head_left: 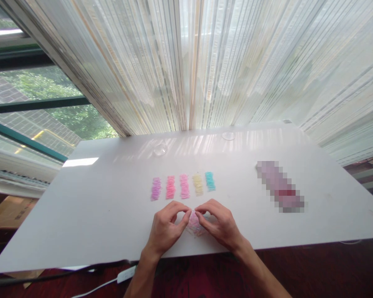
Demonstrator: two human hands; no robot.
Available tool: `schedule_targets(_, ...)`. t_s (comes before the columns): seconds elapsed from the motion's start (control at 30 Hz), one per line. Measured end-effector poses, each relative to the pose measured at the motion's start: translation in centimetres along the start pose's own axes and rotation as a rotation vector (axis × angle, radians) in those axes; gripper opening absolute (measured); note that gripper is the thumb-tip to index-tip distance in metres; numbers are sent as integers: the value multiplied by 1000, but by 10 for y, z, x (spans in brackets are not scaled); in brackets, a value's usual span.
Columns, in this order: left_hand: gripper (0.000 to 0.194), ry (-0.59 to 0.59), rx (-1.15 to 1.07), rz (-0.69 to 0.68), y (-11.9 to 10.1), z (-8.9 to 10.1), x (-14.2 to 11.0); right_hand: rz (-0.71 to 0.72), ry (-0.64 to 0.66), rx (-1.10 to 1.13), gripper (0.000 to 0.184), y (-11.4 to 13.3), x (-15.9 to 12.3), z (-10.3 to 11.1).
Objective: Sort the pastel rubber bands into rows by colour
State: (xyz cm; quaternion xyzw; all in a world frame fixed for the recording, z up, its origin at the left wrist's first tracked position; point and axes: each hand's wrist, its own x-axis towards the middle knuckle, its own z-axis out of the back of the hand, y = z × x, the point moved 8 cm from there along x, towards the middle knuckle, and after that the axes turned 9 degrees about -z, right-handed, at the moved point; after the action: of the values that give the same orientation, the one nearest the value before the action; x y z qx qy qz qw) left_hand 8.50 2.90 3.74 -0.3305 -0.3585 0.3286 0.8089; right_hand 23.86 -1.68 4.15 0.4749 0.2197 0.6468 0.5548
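My left hand (168, 223) and my right hand (219, 221) meet near the table's front edge. On each, thumb and forefinger are pinched together, tips almost touching. Whatever sits between them is too small to make out. Just below the fingertips lies a loose pile of thin mixed-colour pieces (196, 225), mostly pink, partly covered by my hands. Beyond it, side by side, are neat columns of similar thin pieces: purple (156, 189), coral pink (170, 187), light pink (184, 186), pale yellow (198, 184) and teal (210, 181).
The white table (112, 219) carries a clear round lid or dish (160, 150) and another clear round piece (228, 135) at the back. A blurred-out purplish object (279, 186) lies on the right. Striped curtains (186, 66) hang behind; a white power strip (126, 274) is below the front edge.
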Motion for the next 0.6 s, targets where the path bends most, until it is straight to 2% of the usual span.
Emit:
schedule_targets(0.27,11,-26,-63,-1,-1,1,0,-30,15,44,10,-3,0,0)
schedule_targets(0.6,10,-19,-23,-7,1,3,1,-22,1,19,11,-3,1,1)
